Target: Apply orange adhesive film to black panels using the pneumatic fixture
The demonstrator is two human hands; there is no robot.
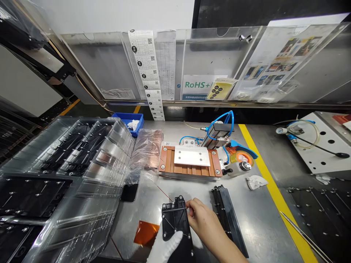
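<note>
Against right fingers [189, 207], black plastic bracket [172, 219]

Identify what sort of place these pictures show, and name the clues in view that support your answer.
Most likely an electronics factory workstation: a pneumatic fixture with blue air hoses, stacked clear trays of black plastic parts, and a RoHS sign above the steel bench.

And it's a white cotton glove [166, 246] on a matt black plastic frame [175, 219], amber film [146, 233] glowing just beside it! Up top, copper bars [189, 170] stripe around a white plate [192, 156], bright blue air tubing [219, 124] loops, and a bold yellow stripe [276, 197] streaks along the grey steel bench [260, 233]!
</note>
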